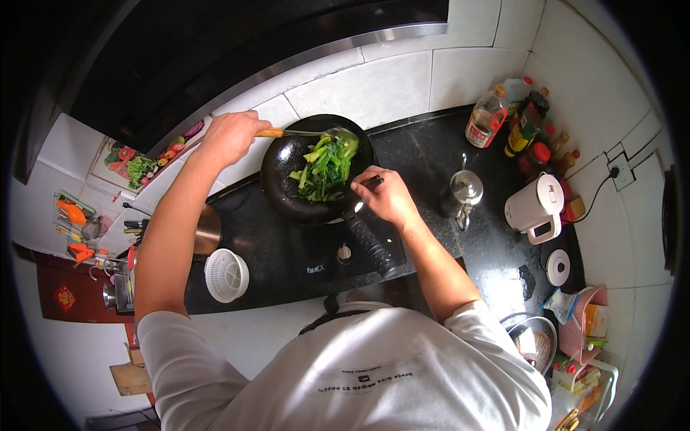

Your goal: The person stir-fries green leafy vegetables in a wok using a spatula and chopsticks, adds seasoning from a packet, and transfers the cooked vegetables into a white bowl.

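Note:
A black wok holds cooked leafy greens. At its upper left, my left hand grips the wooden handle of a metal cooking utensil, whose blurred head is against the greens at the far side. My right hand, over the wok's near right rim, is closed around a dark, thin-handled utensil; its working end cannot be made out. The wok's black ridged handle points towards me below that hand, which does not appear to hold it.
A white plastic basket and a copper-coloured pot are left. Right of the wok stand a lidded metal container, a white electric kettle and several sauce bottles. A range hood overhangs the back.

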{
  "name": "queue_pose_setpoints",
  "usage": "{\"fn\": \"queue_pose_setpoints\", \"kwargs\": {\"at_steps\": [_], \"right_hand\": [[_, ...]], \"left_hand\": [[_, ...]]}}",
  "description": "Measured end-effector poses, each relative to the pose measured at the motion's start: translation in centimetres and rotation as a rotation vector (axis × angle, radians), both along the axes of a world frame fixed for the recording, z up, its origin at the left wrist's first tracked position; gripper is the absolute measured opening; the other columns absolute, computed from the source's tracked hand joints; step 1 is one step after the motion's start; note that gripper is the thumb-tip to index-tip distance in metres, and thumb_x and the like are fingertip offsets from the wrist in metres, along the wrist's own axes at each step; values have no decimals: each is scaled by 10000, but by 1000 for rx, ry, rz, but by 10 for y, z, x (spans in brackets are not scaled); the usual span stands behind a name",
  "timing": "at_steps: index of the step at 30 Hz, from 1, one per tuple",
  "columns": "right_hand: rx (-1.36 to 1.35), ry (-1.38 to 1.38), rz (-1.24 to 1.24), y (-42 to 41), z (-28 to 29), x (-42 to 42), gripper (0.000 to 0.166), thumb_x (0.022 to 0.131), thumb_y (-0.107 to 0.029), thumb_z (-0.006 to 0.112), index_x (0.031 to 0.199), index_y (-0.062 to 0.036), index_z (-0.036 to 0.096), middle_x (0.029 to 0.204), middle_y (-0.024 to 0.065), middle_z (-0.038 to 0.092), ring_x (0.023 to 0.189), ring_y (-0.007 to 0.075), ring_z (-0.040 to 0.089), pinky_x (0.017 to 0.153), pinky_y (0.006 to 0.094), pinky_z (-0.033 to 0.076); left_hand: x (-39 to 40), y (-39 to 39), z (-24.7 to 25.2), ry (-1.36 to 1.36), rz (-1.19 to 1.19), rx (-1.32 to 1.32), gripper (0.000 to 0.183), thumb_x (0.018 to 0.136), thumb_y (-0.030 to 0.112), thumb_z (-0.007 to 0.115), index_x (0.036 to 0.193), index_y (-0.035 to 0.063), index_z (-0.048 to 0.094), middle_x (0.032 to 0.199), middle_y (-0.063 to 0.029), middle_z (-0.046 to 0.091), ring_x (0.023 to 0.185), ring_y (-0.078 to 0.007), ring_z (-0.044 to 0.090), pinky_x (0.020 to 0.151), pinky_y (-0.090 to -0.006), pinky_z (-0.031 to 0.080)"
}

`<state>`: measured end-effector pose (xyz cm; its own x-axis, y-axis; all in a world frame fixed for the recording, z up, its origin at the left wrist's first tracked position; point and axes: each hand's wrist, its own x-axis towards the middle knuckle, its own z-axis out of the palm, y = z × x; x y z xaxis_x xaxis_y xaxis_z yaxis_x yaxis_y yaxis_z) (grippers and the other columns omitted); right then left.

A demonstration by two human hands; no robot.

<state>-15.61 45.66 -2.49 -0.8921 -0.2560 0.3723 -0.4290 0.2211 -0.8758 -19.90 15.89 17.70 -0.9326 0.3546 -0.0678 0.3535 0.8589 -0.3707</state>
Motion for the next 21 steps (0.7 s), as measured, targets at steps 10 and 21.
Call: {"fn": "queue_pose_setpoints", "kwargs": {"at_steps": [10,21], "right_hand": [[3,49,-67,17,10,-3,138,891,-133,777,888,4,767,887,172,727,788,351,733,710,405,575],[104,121,-143,-6,-1,-30,105,890,-134,773,912,-32,772,923,133,722,828,379,715,737,439,575]], "left_hand": [[117,-2,28,198,-200,-241,587,810,14,644,1350,230,721,901,-57,575,827,-244,623,734,-368,558],[167,13,-59,-11,277,89,483,935,101,673,1412,175,661,886,-140,606,799,-357,695,714,-490,576]]}}
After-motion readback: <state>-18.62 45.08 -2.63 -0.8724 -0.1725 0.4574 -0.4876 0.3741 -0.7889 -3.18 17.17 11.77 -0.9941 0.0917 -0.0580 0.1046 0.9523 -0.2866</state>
